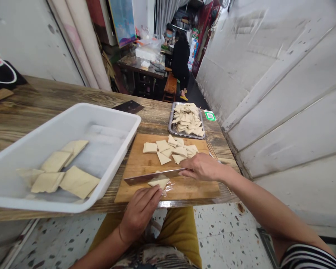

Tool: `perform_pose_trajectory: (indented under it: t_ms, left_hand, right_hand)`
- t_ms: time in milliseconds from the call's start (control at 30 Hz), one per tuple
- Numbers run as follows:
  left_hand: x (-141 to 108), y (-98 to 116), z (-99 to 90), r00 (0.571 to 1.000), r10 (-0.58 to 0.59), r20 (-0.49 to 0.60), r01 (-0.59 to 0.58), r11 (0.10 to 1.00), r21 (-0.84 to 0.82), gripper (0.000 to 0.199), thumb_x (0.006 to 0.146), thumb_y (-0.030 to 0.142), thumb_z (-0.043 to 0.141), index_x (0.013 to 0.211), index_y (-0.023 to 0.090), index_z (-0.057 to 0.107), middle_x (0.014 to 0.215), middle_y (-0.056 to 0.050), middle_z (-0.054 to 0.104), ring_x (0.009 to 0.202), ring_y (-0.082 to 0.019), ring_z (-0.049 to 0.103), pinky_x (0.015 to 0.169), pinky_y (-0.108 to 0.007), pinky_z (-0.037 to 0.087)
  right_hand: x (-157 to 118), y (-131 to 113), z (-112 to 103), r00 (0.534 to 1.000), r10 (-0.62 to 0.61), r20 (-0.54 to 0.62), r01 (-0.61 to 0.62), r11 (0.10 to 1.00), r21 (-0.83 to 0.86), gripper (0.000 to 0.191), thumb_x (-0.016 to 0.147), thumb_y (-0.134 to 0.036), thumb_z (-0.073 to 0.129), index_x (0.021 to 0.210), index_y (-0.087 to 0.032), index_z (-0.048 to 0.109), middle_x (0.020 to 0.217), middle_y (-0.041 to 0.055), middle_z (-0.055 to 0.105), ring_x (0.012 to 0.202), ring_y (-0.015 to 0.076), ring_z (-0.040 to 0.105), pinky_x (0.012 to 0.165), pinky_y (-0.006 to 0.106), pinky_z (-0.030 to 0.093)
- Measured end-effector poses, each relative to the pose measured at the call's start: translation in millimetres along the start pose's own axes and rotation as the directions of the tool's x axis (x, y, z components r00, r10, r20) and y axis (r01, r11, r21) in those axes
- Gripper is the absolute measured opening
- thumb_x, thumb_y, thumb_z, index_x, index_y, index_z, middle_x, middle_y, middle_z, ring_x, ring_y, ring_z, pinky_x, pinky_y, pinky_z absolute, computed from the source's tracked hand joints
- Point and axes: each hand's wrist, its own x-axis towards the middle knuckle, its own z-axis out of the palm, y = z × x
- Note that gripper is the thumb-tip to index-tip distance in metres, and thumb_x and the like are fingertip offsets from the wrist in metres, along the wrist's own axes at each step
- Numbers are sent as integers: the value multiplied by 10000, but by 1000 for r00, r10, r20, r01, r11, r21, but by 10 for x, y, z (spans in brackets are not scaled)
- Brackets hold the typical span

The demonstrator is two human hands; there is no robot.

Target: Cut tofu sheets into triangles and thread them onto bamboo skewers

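Left hand (pixel 139 213) touches tofu (pixel 158 182); right hand (pixel 203 167) grips cleaver (pixel 154 176).

Bare forearms and two bare hands, the left hand (pixel 138 213) and the right hand (pixel 204 167), with nothing over the fingers. Around the left wrist, a thin dark band (pixel 120 236). High on the right arm, a sleeve (pixel 309 258) in black and white horizontal stripes. Across the lap, a patterned garment (pixel 154 258) in dark and cream tones. Over both thighs, plain mustard-yellow trousers (pixel 179 231) with soft, matte folds.
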Motion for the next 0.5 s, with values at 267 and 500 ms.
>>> perform_pose_trajectory:
  t_ms: [267, 500]
  left_hand:
    - [-8, 2, -2, 1000, 5, -12, -5, 1000, -2, 443, 816, 94, 523, 1252, 155, 474, 1157, -152, 603, 1055, -225, 556, 874, -402, 446]
    - [-7, 4, -12, 1000, -2, -6, 2, 1000, 6, 452, 822, 105, 519, 1267, 162, 464, 1164, -153, 597, 1054, -231, 556, 875, -415, 448]
  right_hand:
    - [15, 14, 13, 999, -14, -29, 13, 999, -33, 300, 910, -401, 446, 800, -195, 635, 644, 3, 620, 527, 100, 468, 488, 231, 179]
    - [44, 39, 30, 999, -35, -26, 33, 997, -74, 329, 912, -424, 436, 780, -194, 630, 617, 5, 614, 514, 103, 459, 479, 233, 168]
